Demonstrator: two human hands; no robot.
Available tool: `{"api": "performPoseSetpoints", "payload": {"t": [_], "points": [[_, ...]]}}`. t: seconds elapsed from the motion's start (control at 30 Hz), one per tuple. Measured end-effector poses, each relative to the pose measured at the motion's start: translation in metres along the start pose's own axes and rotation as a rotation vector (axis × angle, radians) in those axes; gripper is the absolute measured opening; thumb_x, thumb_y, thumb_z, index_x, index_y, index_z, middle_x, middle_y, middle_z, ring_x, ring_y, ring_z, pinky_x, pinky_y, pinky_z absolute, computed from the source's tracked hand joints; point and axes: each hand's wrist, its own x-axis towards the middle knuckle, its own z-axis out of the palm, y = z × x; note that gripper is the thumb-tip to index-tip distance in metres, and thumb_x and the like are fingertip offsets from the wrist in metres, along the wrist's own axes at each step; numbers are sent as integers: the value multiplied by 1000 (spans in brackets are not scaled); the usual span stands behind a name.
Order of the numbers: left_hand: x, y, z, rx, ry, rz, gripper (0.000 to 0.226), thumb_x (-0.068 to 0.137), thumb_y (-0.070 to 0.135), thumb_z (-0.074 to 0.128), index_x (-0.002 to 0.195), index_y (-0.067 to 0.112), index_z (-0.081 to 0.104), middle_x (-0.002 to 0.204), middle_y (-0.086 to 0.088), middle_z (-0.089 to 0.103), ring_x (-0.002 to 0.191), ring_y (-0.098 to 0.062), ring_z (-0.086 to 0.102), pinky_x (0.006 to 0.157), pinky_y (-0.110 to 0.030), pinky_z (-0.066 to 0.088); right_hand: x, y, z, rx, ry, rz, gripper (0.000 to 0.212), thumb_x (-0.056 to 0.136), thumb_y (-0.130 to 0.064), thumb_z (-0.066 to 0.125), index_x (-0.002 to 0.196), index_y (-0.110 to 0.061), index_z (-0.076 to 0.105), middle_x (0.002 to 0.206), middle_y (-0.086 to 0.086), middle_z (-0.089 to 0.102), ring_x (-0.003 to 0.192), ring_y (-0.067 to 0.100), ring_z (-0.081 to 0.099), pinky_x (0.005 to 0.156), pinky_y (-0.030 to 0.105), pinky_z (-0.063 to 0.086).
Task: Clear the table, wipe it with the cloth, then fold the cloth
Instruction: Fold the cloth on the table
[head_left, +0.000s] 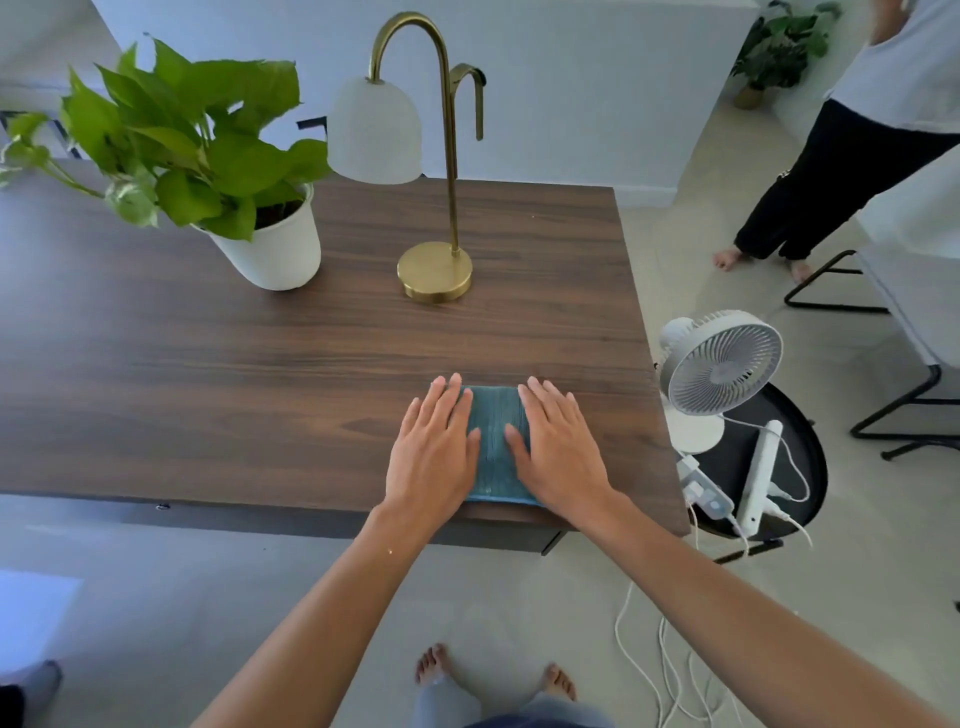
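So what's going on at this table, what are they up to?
A person is pressing both hands flat on a small blue cloth near the front edge of a dark wooden table. The left hand covers its left side, the right hand its right. The cloth looks folded into a compact rectangle. A potted plant and a brass lamp stand further back on the table.

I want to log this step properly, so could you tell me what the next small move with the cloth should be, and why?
Probably lift both hands straight off. The blue cloth already lies as a compact folded rectangle near the table edge, with the left hand and right hand pressing flat on it, fingers straight. It looks finished, so one last smoothing press and release seems enough.
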Motion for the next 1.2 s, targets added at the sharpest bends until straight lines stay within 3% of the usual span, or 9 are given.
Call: {"api": "performPoseSetpoints", "payload": {"t": [0.1, 0.23, 0.53, 1.2], "points": [[4, -10, 15, 126, -118, 11, 62, 103, 44, 18, 156, 13, 11, 165, -3, 7, 152, -19, 4, 123, -44, 5, -5, 5, 11, -84, -19, 18, 64, 109, -41, 28, 161, -5, 16, 170, 12, 11, 157, 23, 4, 127, 40, -3], [1, -23, 24, 157, -112, 20, 70, 100, 54, 11, 157, 17, 0, 165, 1, -4, 152, -15, -2, 122, -46, 1, -6, 10, 14, -193, -45, 1, 70, 106, -50, 16, 162, -8, 9, 171, 9, 2, 157, 25, -7, 127, 46, -5], [6, -14, 30, 144, -115, 11, 71, 99, 54, 9, 156, 15, -3, 165, -3, -7, 152, -18, -5, 123, -42, -2, -4, 19, 5, -313, -111, 1, 79, 99, -60, -2, 162, -13, 1, 171, 5, -4, 156, 26, -13, 126, 53, -5], [26, 64, 52, 115, -149, 88, 72, 98, 55, 7, 155, 15, -8, 165, -3, -10, 151, -18, -8, 123, -44, -2, -33, 93, -24, -283, -93, 106, 81, 97, -65, -1, 163, -18, -1, 171, 1, -6, 156, 27, -16, 126, 52, -8]]}}
